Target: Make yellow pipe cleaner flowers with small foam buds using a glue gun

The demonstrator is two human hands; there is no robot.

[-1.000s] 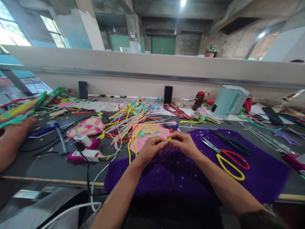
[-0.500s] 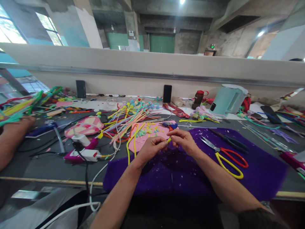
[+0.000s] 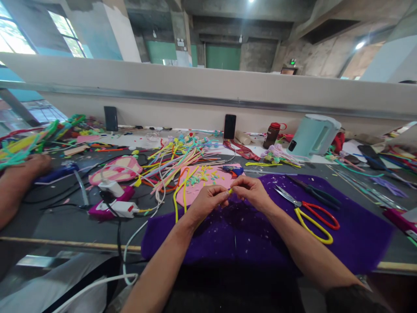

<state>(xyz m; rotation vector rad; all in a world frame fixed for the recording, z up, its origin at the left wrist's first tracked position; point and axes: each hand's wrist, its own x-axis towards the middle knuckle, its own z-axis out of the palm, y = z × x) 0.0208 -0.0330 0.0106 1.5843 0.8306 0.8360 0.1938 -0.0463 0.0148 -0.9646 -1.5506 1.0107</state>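
Note:
Above the purple cloth (image 3: pixel 260 234), my left hand (image 3: pixel 211 199) and my right hand (image 3: pixel 250 191) meet fingertip to fingertip. Both pinch a small yellow piece (image 3: pixel 230 191), mostly covered by the fingers. Just behind them lies a pink sheet (image 3: pixel 192 198) scattered with short yellow and teal bits (image 3: pixel 204 174). A glue gun with a blue and orange body (image 3: pixel 237 171) rests at the sheet's right edge. Scissors with one red and one yellow handle (image 3: pixel 301 204) lie on the cloth, right of my right hand, beside dark-handled pliers (image 3: pixel 321 194).
Colourful pipe cleaners (image 3: pixel 182 158) are heaped behind the pink sheet. A power strip (image 3: pixel 112 206) with plugs and cables sits at left. Another person's hand (image 3: pixel 37 165) is at far left. Two phones, a brown bottle (image 3: pixel 272 135) and a teal kettle (image 3: pixel 312 137) stand at the back.
My fingers have shifted slightly around the yellow piece and stay together. The other person's hand at far left has moved a little to the right.

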